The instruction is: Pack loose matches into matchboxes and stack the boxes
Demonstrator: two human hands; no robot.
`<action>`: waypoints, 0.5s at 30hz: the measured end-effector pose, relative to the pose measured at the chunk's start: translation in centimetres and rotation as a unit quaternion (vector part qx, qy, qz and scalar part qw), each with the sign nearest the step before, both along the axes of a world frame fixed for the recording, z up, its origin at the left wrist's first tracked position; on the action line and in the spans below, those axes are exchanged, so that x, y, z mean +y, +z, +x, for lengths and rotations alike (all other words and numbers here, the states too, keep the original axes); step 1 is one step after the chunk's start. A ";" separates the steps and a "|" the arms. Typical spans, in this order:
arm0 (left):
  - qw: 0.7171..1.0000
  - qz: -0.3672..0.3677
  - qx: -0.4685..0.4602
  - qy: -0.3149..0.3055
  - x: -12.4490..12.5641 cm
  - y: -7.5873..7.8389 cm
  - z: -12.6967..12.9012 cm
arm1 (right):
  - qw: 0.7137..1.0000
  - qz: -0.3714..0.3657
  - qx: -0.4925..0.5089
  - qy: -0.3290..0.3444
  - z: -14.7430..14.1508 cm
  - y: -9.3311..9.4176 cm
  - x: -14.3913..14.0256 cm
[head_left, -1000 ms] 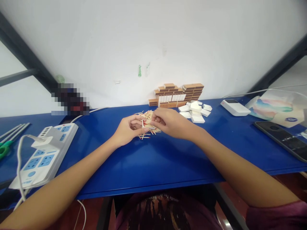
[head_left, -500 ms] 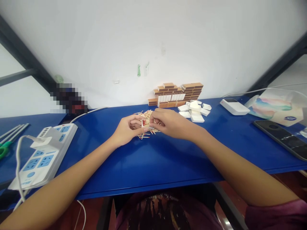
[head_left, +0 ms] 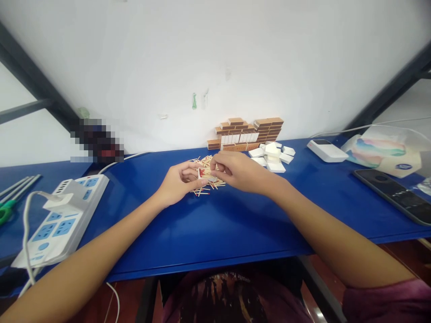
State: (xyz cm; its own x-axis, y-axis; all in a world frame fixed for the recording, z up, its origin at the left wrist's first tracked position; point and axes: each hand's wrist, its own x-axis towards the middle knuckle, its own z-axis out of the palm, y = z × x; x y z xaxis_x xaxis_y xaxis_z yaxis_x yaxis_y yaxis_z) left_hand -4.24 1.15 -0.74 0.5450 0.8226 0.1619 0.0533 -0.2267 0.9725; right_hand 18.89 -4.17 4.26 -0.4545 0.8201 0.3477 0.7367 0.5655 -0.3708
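Head view: left hand [head_left: 172, 183] clamped on white cardboard tray [head_left: 199, 173]; right hand [head_left: 239, 171] at red-tipped wooden matches [head_left: 205, 173], grip unclear; tilting could spill them.

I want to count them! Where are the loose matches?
In the head view, the loose matches lie near the middle, on the blue table, by the left hand and right hand, left of the white boxes.

One left hand [head_left: 177, 184], one right hand [head_left: 240, 172], one white tray [head_left: 199, 173] and matches [head_left: 205, 160] too many to count occupy the frame's centre, matchboxes [head_left: 248, 127] and white boxes [head_left: 272, 157] overlap beyond exact count right of centre, one power strip [head_left: 65, 226] lies at left, and one phone [head_left: 393, 195] and one white device [head_left: 326, 152] lie at right.
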 end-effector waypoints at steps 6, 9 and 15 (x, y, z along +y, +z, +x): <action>1.000 -0.002 0.003 0.002 0.0 -0.1 0.0 | 1.000 0.010 -0.012 -0.010 0.0 -0.4 0.1; 1.000 0.002 0.004 -0.001 0.1 -0.1 0.0 | 1.000 0.001 -0.012 -0.006 -0.1 -0.4 0.1; 1.000 0.002 0.004 -0.008 -0.1 -0.1 0.0 | 1.000 -0.010 -0.008 -0.003 -0.3 -0.6 0.2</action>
